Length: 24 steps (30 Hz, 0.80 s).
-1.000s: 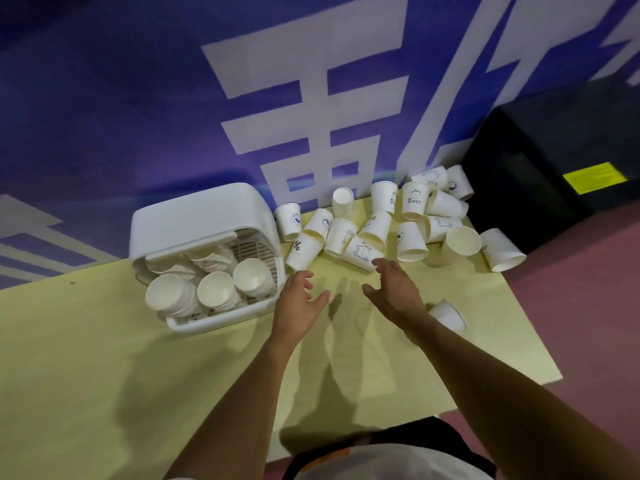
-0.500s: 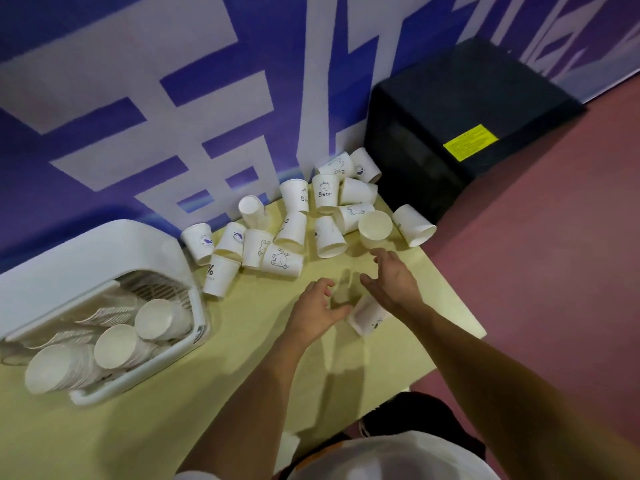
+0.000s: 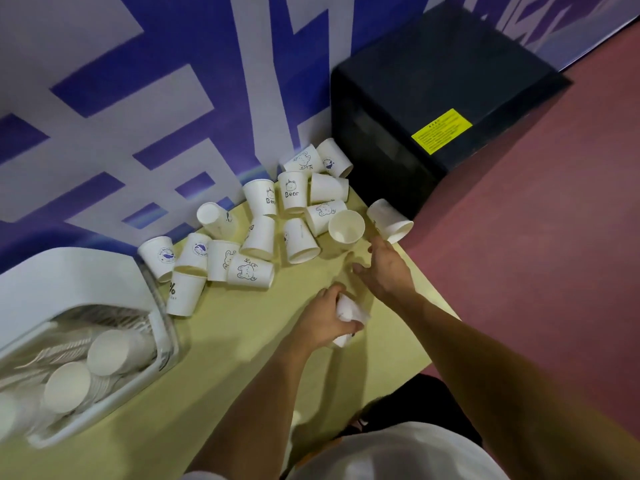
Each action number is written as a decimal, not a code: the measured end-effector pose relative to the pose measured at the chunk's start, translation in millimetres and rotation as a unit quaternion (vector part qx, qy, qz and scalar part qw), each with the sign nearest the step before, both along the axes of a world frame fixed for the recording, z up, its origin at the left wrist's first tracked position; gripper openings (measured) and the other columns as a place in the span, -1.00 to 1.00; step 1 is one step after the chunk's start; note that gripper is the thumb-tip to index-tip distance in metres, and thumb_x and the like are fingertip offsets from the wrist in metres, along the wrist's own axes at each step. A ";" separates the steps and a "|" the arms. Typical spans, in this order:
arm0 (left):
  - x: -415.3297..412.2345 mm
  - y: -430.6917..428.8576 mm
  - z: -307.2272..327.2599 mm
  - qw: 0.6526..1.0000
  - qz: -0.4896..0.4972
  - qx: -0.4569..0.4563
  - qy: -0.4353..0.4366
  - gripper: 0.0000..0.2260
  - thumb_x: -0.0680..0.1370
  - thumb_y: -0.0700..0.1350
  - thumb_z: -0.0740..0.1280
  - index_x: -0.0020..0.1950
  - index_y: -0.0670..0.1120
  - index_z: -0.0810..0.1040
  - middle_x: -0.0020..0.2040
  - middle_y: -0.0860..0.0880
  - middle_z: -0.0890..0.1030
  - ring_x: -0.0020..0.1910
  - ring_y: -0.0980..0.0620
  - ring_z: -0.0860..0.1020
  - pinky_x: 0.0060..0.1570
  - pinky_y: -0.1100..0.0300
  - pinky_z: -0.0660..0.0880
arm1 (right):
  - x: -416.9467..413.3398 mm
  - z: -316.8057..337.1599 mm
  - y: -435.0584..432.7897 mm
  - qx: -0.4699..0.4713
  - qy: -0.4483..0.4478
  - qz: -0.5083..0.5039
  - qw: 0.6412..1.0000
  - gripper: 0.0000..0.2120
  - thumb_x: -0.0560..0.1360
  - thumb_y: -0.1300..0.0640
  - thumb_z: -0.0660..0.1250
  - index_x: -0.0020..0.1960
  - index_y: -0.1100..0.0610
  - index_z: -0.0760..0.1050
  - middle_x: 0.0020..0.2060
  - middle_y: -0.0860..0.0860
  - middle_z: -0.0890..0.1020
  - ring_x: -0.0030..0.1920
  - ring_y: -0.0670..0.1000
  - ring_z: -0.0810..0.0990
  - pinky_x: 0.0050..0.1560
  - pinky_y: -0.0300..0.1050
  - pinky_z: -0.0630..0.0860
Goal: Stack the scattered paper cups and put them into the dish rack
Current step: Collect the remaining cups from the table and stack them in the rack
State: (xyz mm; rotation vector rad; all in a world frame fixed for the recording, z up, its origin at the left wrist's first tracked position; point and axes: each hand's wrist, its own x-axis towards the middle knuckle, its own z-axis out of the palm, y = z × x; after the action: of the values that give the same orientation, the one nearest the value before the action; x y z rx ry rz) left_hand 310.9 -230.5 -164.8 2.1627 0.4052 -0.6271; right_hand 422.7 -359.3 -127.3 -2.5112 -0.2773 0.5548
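Paper cup (image 3: 348, 315), loose on the matte yellow desk (image 3: 242, 323) 0.5 s ago, is now gripped by the curled fingers of the left hand (image 3: 323, 320); the right hand (image 3: 384, 268) spreads relaxed fingers beside smooth, tapered white cups (image 3: 258, 271).

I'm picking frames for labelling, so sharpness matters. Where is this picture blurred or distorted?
Head view: the cup gripped in the left hand is motion-smeared, its print unreadable; the Bear cup mid-frame reads sharply; the dish rack at the left edge looks soft and stretched by the wide lens; lighting is dim and even, no glare.
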 end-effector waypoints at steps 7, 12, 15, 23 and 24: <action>15.8 15.9 -1.6 0.997 0.079 -0.006 -0.013 -0.27 0.25 0.26 0.49 0.36 0.11 0.40 0.19 0.09 0.56 0.15 0.05 0.54 0.18 0.04 0.51 | 15.5 -14.4 15.4 0.008 0.021 -0.043 0.999 -0.46 0.45 -0.08 0.42 0.27 0.14 0.29 0.14 0.10 0.56 0.11 0.20 0.57 -0.04 0.04 0.50; 20.6 27.1 -3.7 0.993 0.115 -0.008 -0.008 -0.24 0.20 0.32 0.47 0.35 0.14 0.39 0.17 0.13 0.57 0.11 0.09 0.56 0.18 0.05 0.53 | 23.5 -23.7 26.7 0.001 0.003 -0.052 0.999 -0.34 0.42 -0.10 0.48 0.33 0.17 0.25 0.19 0.17 0.53 0.12 0.26 0.57 -0.05 0.10 0.53; 21.1 31.3 -4.5 0.991 0.131 -0.013 -0.002 -0.24 0.20 0.31 0.48 0.35 0.15 0.39 0.16 0.14 0.58 0.11 0.10 0.56 0.17 0.05 0.53 | 28.7 -26.7 32.9 0.022 -0.004 -0.059 0.998 -0.27 0.40 -0.12 0.50 0.39 0.11 0.21 0.26 0.17 0.48 0.16 0.26 0.54 -0.03 0.14 0.55; 13.2 42.1 1.3 0.984 0.177 -0.009 -0.009 -0.25 0.19 0.30 0.49 0.34 0.16 0.39 0.17 0.14 0.58 0.13 0.10 0.56 0.19 0.04 0.53 | 27.8 -21.0 49.0 0.050 -0.033 -0.055 0.997 -0.35 0.34 -0.13 0.48 0.29 0.06 0.28 0.18 0.10 0.50 0.14 0.17 0.49 -0.03 0.10 0.55; 11.2 43.7 3.5 0.983 0.183 -0.008 -0.015 -0.25 0.19 0.30 0.49 0.33 0.16 0.39 0.16 0.13 0.59 0.12 0.10 0.57 0.18 0.04 0.53 | 25.4 -18.5 50.8 0.049 -0.034 -0.054 0.997 -0.36 0.34 -0.12 0.48 0.27 0.06 0.28 0.16 0.10 0.50 0.13 0.17 0.50 -0.04 0.08 0.54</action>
State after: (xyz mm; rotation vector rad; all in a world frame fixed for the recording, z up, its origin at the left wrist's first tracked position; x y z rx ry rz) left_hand 322.1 -186.8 -161.4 2.0085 0.7568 -0.3886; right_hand 448.0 -308.4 -145.8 -2.4364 -0.1874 0.4026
